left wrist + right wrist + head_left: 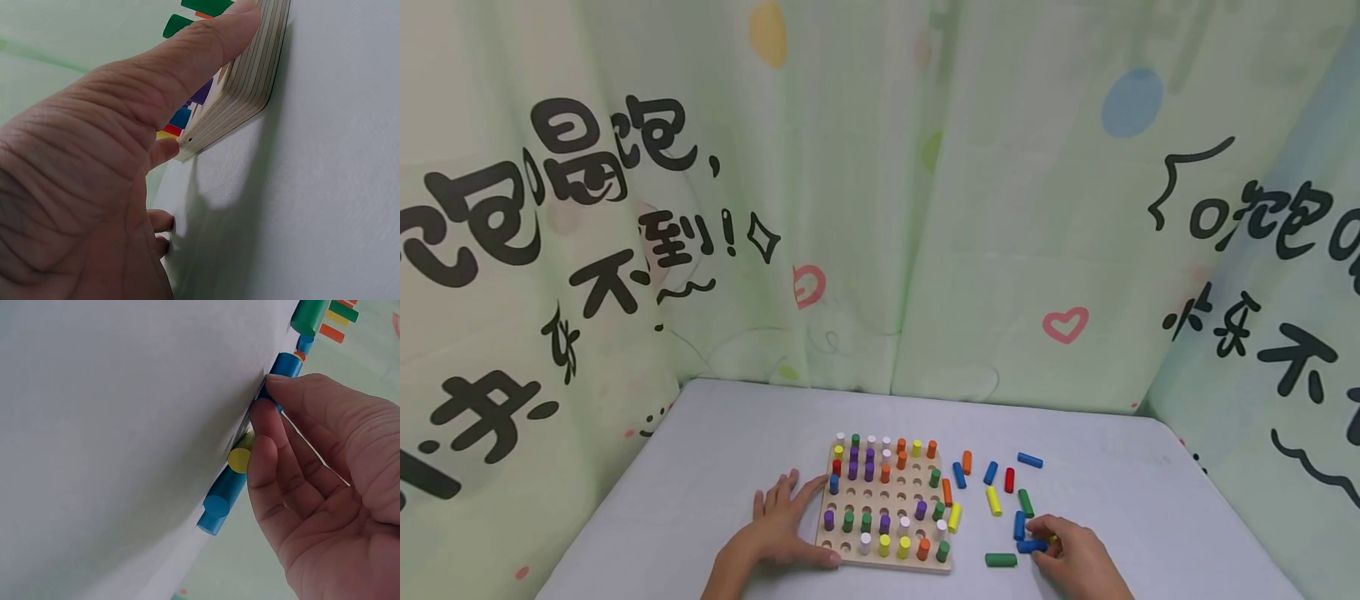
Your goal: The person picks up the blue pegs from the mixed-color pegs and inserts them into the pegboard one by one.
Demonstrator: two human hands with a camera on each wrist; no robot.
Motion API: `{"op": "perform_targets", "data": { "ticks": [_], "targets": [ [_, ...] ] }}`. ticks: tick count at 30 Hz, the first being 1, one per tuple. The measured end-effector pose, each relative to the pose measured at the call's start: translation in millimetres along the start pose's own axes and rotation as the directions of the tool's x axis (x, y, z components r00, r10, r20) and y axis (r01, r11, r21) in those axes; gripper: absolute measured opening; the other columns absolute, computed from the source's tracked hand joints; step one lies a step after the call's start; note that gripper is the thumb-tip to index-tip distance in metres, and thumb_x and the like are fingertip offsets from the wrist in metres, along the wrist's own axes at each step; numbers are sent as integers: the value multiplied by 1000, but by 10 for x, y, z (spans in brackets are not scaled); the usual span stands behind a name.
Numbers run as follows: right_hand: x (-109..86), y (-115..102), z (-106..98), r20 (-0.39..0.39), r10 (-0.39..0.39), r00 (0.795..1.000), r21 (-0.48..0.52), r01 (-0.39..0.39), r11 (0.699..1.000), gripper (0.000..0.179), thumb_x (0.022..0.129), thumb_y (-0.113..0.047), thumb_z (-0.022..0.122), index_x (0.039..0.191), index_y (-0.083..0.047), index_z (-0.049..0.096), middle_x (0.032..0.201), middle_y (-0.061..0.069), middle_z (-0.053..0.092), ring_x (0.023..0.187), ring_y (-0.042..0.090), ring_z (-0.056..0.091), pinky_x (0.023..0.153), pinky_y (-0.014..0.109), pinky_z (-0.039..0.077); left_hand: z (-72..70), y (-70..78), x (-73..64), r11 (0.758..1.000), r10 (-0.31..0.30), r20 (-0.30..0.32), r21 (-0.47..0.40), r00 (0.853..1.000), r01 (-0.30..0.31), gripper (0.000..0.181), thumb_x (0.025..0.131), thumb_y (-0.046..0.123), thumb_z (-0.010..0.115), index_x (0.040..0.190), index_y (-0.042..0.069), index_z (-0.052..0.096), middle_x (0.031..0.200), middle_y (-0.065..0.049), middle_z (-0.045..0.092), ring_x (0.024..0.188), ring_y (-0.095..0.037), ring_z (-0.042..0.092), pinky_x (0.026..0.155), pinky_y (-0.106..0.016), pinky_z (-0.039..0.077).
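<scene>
One blue peg (287,365), between right-hand fingers (269,417)

Muted, diffuse light — broad, soft-edged shadows (231,244) spread over the pale tabletop (344,156) in both wrist views.

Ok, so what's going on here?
A person's left hand touches the left side of a wooden pegboard, while the right hand pinches a blue peg beside it on the table. Coloured pegs stand in many holes, others are empty, and loose pegs lie to the right.
</scene>
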State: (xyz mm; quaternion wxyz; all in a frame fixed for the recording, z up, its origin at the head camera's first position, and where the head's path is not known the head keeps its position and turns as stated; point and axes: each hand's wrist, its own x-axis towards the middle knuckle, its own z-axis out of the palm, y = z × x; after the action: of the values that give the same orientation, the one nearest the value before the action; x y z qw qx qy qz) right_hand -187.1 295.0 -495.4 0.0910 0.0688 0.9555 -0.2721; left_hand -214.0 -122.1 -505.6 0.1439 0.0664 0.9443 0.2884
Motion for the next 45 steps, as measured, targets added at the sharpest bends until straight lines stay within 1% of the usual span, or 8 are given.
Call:
{"op": "perform_targets", "data": {
  "ticks": [8, 13, 16, 22, 26, 32, 39, 45],
  "targets": [
    [-20, 5, 3, -3, -24, 1000, -31, 24, 999, 26, 87, -1, 78, 112, 0, 71, 91, 1, 67, 77, 18, 53, 71, 31, 52, 1, -3, 7, 1000, -4, 3, 0, 1000, 4, 117, 60, 66, 91, 156, 22, 39, 163, -30, 21, 151, -53, 14, 118, -74, 2],
    [-52, -8, -2, -5, -33, 999, -49, 33, 998, 25, 87, -6, 80, 110, -1, 71, 91, 0, 68, 78, 17, 57, 74, 35, 57, -6, -16, -7, 1000, 14, 0, -14, 1000, -14, 118, 60, 66, 91, 156, 21, 39, 163, -30, 21, 152, -52, 13, 118, -74, 2],
    [-74, -20, -17, -22, -43, 999, -43, 42, 998, 25, 88, -9, 79, 111, 0, 71, 93, 1, 70, 79, 17, 58, 76, 38, 59, -12, -20, -11, 1000, 20, -1, -17, 1000, -20, 118, 60, 66, 91, 156, 21, 39, 163, -30, 21, 152, -52, 13, 118, -74, 3],
    [-96, -46, -34, -68, -46, 997, -18, 45, 999, 23, 91, -9, 76, 112, 0, 72, 95, 1, 70, 80, 17, 56, 75, 34, 57, 2, -18, 11, 1000, 18, -5, -6, 1000, -18, 117, 60, 67, 90, 156, 21, 39, 163, -30, 21, 152, -52, 13, 118, -74, 3],
    [-109, -78, -30, -83, -55, 995, -5, 54, 999, 23, 92, -9, 76, 112, 1, 72, 95, 2, 70, 80, 17, 57, 74, 34, 57, 10, -28, 12, 1000, 17, -5, -10, 1000, -17, 118, 61, 67, 90, 156, 21, 39, 163, -30, 21, 152, -52, 13, 118, -74, 2],
    [-108, -179, 7, -97, -82, 992, 15, 84, 996, 20, 91, -8, 75, 109, 0, 72, 93, 1, 70, 78, 16, 57, 73, 32, 56, 11, -39, -2, 999, 19, 5, -37, 1000, -19, 120, 59, 68, 90, 157, 21, 37, 164, -31, 18, 152, -53, 11, 119, -73, 0],
    [-101, -301, 36, -120, -112, 986, 5, 113, 994, 20, 90, -9, 76, 108, -2, 73, 92, -1, 70, 77, 15, 57, 71, 31, 56, 2, -31, -6, 999, 24, -3, -23, 1000, -24, 117, 61, 66, 91, 157, 21, 38, 164, -31, 19, 152, -53, 12, 118, -74, 1],
    [-103, -391, 47, -116, -121, 986, 8, 122, 992, 22, 90, -9, 76, 111, -2, 74, 90, -2, 69, 76, 14, 57, 71, 31, 57, 4, -25, -3, 1000, 17, -6, -19, 1000, -17, 117, 61, 65, 91, 156, 22, 39, 164, -30, 20, 151, -54, 13, 119, -73, 2]
  ]
}}
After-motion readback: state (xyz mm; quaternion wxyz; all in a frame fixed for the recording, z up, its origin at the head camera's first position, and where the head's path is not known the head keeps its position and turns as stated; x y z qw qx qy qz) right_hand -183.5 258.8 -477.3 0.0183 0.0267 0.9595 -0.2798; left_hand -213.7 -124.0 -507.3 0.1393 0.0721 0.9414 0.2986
